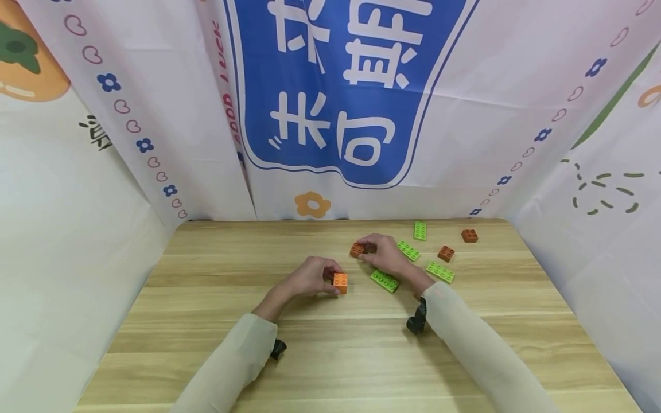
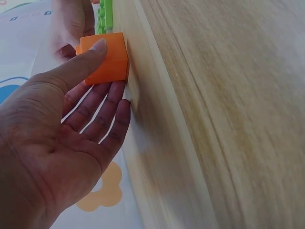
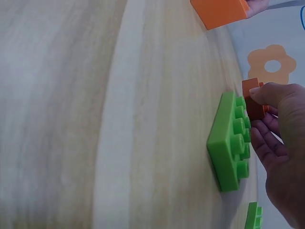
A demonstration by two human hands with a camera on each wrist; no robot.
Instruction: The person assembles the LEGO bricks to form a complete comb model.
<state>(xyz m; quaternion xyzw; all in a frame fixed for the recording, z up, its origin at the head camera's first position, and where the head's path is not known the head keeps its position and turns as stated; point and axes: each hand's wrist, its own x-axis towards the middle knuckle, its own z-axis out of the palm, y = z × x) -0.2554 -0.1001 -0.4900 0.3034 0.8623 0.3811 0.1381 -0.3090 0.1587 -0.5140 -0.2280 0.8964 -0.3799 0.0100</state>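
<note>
Looking down at the worktop [image 1: 335, 367], we see both hands bent round small studded blocks, with a narrow gap between the two. Our left hand [image 1: 312, 278] grips the orange block [image 1: 340, 281] at its fingertips: the thumb lies along one face and the fingers sit against the opposite side, so the block stands just beyond the palm, on the side toward our right hand [image 1: 384, 252]. Its studs face up in the head view, and we cannot tell whether its base touches the wood. Our right hand pinches the dark brown block [image 1: 357, 249] between thumb and fingers; that block lies at the left end of the hand, farther from us than the orange one and a little to its right. Another patch of brown shows under the fingers, too covered for us to make out. Close by our right hand lie two green blocks, the nearer green block [image 1: 384, 280] just below it and the farther green block [image 1: 408, 250] just beyond its wrist side. To the right we find a green block by the sleeve [image 1: 440, 272], a green block near the back edge [image 1: 420, 230], a loose brown block [image 1: 446, 253] and a corner brown block [image 1: 469, 236], all lying studs up.
</note>
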